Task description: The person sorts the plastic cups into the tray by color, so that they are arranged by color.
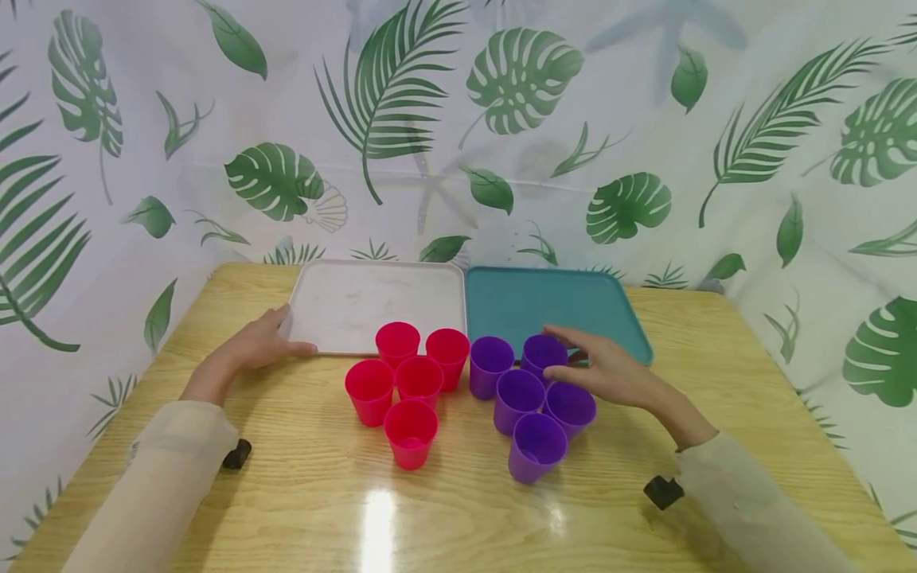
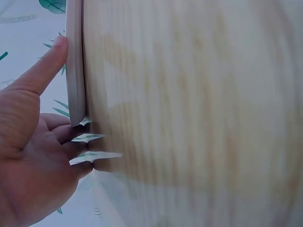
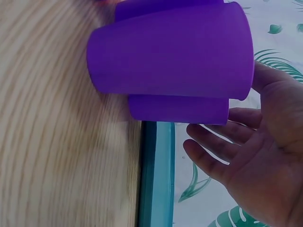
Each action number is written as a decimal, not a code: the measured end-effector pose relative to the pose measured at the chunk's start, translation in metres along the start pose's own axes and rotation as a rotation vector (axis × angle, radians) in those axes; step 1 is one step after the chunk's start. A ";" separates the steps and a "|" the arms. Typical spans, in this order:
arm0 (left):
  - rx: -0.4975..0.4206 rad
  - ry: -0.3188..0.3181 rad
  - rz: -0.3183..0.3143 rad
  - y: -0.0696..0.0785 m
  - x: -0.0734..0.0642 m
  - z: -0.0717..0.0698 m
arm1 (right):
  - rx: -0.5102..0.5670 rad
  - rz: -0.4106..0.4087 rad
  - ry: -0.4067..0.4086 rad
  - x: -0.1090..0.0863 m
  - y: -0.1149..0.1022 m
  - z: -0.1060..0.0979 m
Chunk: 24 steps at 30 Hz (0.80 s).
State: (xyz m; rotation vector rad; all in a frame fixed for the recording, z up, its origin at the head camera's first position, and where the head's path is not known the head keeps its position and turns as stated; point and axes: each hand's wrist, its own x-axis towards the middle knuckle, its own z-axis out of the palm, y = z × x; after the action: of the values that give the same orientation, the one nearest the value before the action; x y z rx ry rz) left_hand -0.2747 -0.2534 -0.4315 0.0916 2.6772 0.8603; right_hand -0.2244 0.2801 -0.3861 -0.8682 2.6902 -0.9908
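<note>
My left hand (image 1: 261,341) rests at the near left corner of a white tray (image 1: 380,306). In the left wrist view the thumb touches the tray's rim, and the other fingers reach down by its corner to the tabletop. My right hand (image 1: 607,370) is at the back right purple cup (image 1: 539,350), thumb and fingers spread about its rim. The right wrist view shows those fingers loosely extended, partly hidden behind a nearer purple cup (image 3: 170,52). Several purple cups stand upright in a cluster, beside a cluster of several upright red cups (image 1: 411,438).
A teal tray (image 1: 552,302) lies right of the white one, behind the purple cups. Both trays sit near the back of the wooden table (image 1: 301,509). Behind it hangs a white cloth (image 1: 530,175) printed with green leaves.
</note>
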 end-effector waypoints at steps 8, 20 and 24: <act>0.034 -0.034 -0.062 0.004 -0.001 -0.004 | 0.021 -0.011 -0.019 0.004 0.001 0.001; 0.033 -0.039 -0.064 0.000 0.003 -0.005 | 0.039 -0.014 -0.060 0.009 -0.009 -0.002; 0.032 -0.038 -0.063 0.000 0.002 -0.006 | 0.038 -0.015 -0.074 0.012 -0.011 -0.002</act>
State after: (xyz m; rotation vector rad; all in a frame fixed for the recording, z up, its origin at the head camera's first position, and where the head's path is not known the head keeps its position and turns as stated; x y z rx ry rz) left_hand -0.2786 -0.2564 -0.4281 0.0309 2.6439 0.7892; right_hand -0.2296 0.2683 -0.3768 -0.9003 2.5989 -0.9900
